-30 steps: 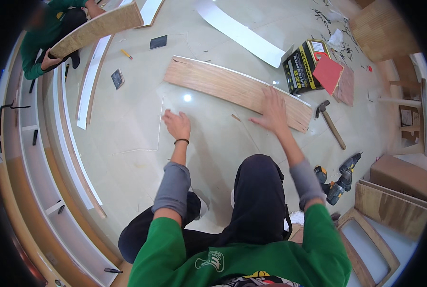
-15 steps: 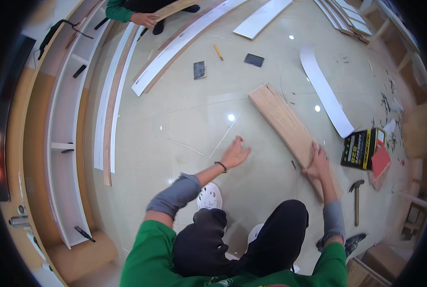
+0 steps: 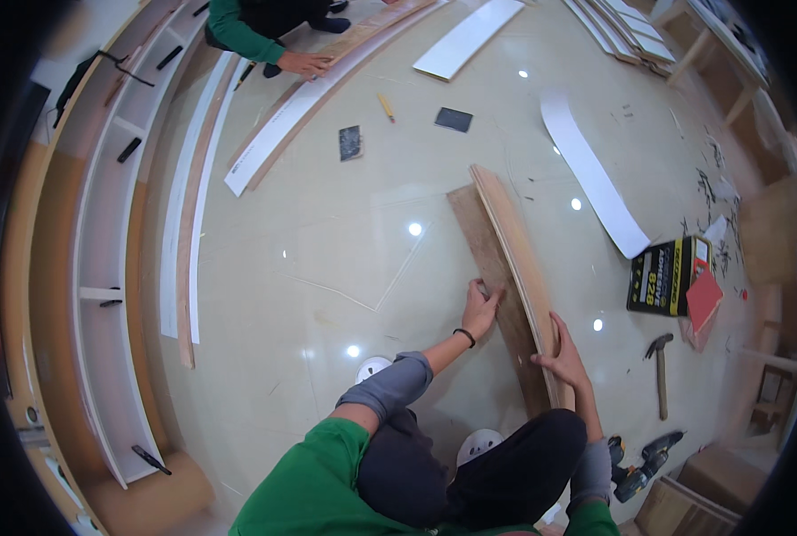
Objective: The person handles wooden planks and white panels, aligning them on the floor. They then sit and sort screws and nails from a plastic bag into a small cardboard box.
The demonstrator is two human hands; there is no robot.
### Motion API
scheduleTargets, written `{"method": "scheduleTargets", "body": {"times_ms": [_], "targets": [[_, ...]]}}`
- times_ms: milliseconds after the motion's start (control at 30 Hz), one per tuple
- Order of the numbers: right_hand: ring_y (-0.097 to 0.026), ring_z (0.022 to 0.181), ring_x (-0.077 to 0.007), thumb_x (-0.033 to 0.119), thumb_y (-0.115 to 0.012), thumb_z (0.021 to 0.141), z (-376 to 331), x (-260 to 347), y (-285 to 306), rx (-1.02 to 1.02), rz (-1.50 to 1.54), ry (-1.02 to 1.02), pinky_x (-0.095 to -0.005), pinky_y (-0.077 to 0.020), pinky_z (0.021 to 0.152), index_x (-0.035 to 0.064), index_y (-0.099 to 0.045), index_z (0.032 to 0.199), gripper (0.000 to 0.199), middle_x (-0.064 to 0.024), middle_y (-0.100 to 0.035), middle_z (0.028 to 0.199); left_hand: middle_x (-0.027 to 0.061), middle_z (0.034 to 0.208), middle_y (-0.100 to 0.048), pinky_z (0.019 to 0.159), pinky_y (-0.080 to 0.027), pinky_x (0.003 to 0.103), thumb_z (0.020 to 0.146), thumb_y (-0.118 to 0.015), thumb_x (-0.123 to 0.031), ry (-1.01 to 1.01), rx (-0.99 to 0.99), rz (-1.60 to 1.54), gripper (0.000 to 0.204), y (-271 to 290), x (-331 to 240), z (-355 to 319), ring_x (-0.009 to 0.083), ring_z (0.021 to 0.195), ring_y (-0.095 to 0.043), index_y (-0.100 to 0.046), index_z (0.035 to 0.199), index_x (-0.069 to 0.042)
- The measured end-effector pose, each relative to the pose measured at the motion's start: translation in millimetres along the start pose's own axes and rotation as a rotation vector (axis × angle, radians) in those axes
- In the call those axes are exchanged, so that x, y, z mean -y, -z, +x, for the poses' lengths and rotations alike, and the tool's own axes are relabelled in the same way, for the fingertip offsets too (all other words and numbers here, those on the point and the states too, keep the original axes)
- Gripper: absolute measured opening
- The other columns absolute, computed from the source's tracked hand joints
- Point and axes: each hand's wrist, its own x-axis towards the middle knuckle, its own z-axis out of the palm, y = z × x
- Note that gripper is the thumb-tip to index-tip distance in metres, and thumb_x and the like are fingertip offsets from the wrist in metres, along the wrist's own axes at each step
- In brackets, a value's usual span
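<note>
In front of me a light wooden board (image 3: 525, 259) is tilted up, its layered long edge showing. A darker brown board face (image 3: 477, 230) lies along its left side; whether this is a separate piece I cannot tell. My left hand (image 3: 480, 308) has its fingers bent in at the darker board's left edge. My right hand (image 3: 561, 355) grips the light board near its close end, thumb on the left and fingers along the right side. The near ends of the boards are partly hidden behind my knee.
A claw hammer (image 3: 660, 375), a black-and-yellow adhesive can (image 3: 657, 275) and a power drill (image 3: 644, 469) are at right. Ahead lie a white strip (image 3: 590, 174), a pencil (image 3: 386, 107) and two dark pads (image 3: 453, 120). A co-worker's hand (image 3: 304, 64) rests on a long board; a shelf frame (image 3: 104, 357) stands left.
The wooden board has been tipped up from lying flat, exposing the darker face. My left hand has moved right to the boards. The co-worker's hand has come nearer with the long board.
</note>
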Motion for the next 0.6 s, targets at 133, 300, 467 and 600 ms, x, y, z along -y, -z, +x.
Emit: {"method": "scheduleTargets", "body": {"times_ms": [133,300,467,600], "targets": [[-0.033,0.137,-0.0311,0.027,-0.080,0.061,-1.2,1.4,5.2,0.018,0.233,-0.038,-0.0379,-0.0252,0.113,0.0054,-0.026,0.148,0.105,-0.0204,-0.036,0.146,0.0143,0.081,-0.057,0.067,-0.047,0.040,0.079,-0.073,-0.023,-0.078,-0.083,0.238,0.056,-8.0,-0.5,3.4,0.0263,0.073,-0.060,-0.039,0.118,-0.003],[-0.033,0.136,-0.0296,0.023,-0.077,0.062,-32.8,27.2,3.6,-0.042,0.241,0.018,-0.0371,-0.0238,0.113,0.0074,-0.023,0.150,0.104,-0.0198,-0.039,0.143,0.0113,0.075,-0.057,0.061,-0.047,0.037,0.077,-0.076,-0.020,-0.115,-0.097,0.204,0.058,-8.6,12.2,9.9,0.0236,0.068,-0.059,-0.037,0.117,-0.002],[-0.031,0.137,-0.0287,0.025,-0.076,0.060,-46.0,33.0,9.8,0.176,0.527,0.000,-0.0376,-0.0223,0.113,0.0065,-0.021,0.151,0.107,-0.0191,-0.035,0.146,0.0154,0.101,-0.055,0.075,-0.047,0.037,0.088,-0.064,-0.032,-0.304,-0.342,0.214,0.053,-10.5,21.0,0.7,0.0241,0.093,-0.057,-0.037,0.121,-0.002],[-0.030,0.137,-0.0262,0.032,-0.072,0.062,-56.6,6.5,15.4,0.193,0.583,-0.004,-0.0369,-0.0198,0.112,0.0055,-0.024,0.150,0.104,-0.0173,-0.032,0.148,0.0136,0.120,-0.051,0.091,-0.042,0.037,0.096,-0.043,-0.054,-0.047,0.083,-0.544,0.063,-6.1,-54.4,-29.0,0.0244,0.111,-0.050,-0.036,0.133,-0.003]]}}
